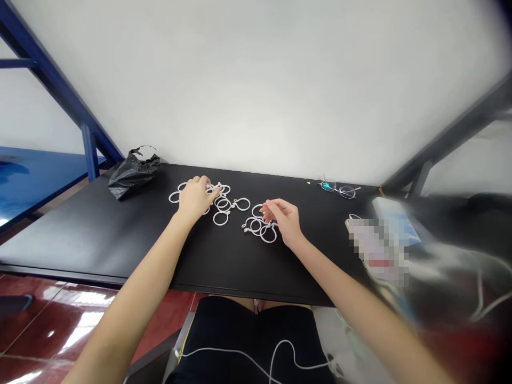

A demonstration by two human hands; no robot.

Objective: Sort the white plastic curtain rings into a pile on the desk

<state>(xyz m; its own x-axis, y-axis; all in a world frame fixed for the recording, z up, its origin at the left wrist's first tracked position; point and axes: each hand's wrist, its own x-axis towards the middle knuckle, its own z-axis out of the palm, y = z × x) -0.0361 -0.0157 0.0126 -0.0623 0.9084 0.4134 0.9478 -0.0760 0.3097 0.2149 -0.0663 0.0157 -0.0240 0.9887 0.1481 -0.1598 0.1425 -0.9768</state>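
Observation:
White plastic rings with small eyelets, like curtain rings, lie in two loose groups on a black table. My left hand (196, 197) rests over the left group of curtain rings (223, 203), palm down, with the thumb apart from the fingers. Part of that group is hidden under the hand. Above the smaller right group of curtain rings (268, 233) is my right hand (285, 217). Its fingers are loosely curled and slightly apart, the tips beside a ring's edge, and no ring shows clearly gripped in it.
A crumpled black plastic bag (135, 172) sits at the table's back left. Glasses (338, 188) lie near the wall at right. A partly blurred packet (378, 250) and clear plastic are on the right side. A white cable (224, 350) crosses my lap.

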